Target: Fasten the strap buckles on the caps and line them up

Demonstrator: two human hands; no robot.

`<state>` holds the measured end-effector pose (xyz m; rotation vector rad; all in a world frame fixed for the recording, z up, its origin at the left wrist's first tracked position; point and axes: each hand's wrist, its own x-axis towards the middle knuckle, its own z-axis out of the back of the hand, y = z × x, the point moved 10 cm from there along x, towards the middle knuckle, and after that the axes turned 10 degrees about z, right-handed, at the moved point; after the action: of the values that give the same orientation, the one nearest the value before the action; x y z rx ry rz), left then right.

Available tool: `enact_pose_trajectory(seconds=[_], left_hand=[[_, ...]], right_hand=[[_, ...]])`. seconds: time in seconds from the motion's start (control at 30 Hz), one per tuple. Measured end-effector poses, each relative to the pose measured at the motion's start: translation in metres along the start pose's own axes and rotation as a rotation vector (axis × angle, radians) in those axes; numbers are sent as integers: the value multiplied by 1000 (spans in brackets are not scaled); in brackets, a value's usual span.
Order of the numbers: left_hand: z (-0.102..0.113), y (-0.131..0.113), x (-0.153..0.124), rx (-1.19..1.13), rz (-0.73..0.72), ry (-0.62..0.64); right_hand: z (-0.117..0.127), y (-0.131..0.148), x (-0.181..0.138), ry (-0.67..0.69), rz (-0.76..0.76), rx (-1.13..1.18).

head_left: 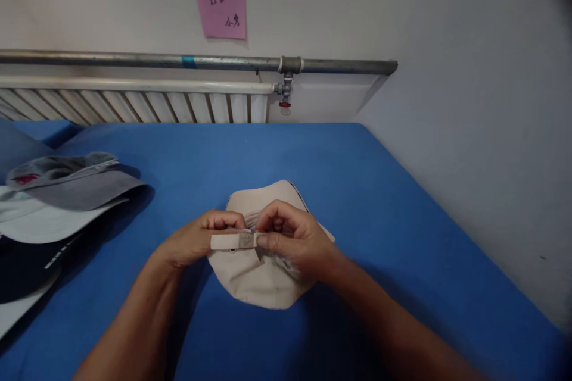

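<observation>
A beige cap point(263, 280) lies on the blue-covered surface in front of me, its brim pointing away and its back toward me. Across its back runs an adjustment strap point(223, 242) with a metal buckle point(246, 240). My left hand point(201, 235) is closed on the strap from the left, its fingertips close to the buckle. From the right, my right hand point(295, 238) pinches the strap just beside the buckle between thumb and forefinger. The inside of the cap is partly hidden behind my hands.
Several caps lie overlapped at the left, a grey cap point(80, 181) on top. The blue surface point(339, 172) meets a wall at the right. Along the back stand a radiator point(214, 107) and a metal pipe point(134, 60) with a valve point(285, 92). A pink note point(220, 3) hangs above.
</observation>
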<state>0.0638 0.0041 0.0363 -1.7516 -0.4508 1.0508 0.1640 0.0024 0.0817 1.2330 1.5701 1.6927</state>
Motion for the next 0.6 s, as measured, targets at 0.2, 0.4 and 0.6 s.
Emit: enact_pose_trajectory(seconds=[0.2,0.4,0.6], left_hand=[[-3,3,2,48,27,19],[1,1,2,8,-6,-13],[8,2,-1,4,-11,-47]], right_hand=[[-1,7,0,19,49,-152],[-8,25,-1,72,165,-468],[-20,43,-5,122,373,-700]])
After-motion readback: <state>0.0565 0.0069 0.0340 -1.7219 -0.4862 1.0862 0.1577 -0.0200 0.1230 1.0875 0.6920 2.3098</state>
